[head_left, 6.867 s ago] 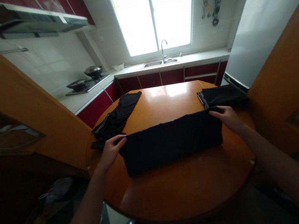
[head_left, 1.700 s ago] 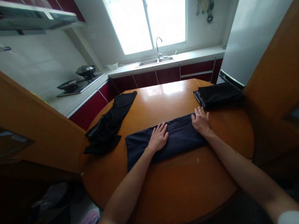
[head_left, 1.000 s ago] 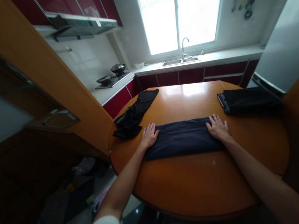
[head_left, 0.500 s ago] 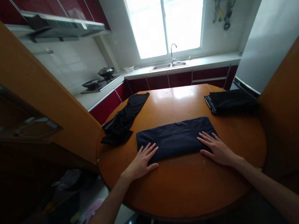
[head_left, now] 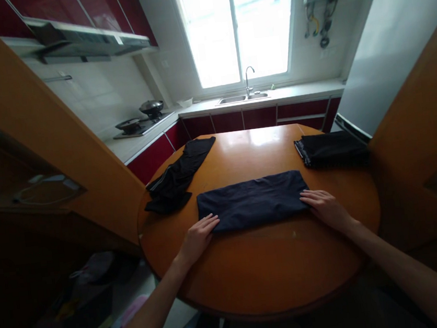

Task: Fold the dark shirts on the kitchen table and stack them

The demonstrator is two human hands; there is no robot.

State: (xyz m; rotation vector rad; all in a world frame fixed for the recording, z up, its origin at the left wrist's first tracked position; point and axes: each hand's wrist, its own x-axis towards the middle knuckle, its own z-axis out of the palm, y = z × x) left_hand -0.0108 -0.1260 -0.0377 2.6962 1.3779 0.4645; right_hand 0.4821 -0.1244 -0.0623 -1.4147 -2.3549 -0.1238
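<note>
A folded navy garment [head_left: 254, 202] lies as a long flat rectangle on the round-ended wooden table [head_left: 270, 268]. My left hand [head_left: 198, 236] is at its near left corner, fingers together on top of the cloth and the thumb out of sight. At the right end, my right hand [head_left: 328, 208] has its fingers over the cloth's edge; that thumb is hidden too. Both hands look closed on the garment, which rests on the tabletop.
Black trousers [head_left: 182, 173] lie crumpled at the table's far left. A stack of folded dark clothes [head_left: 333, 149] sits at the far right. Beyond the table are a stove with a lidded pan [head_left: 151, 107], a sink [head_left: 235, 99] and a white fridge [head_left: 379, 51].
Both hands had lain flat with fingers spread on the garment. They have drawn outward to its ends, with fingers closer together and thumbs now hidden. The view has shifted slightly.
</note>
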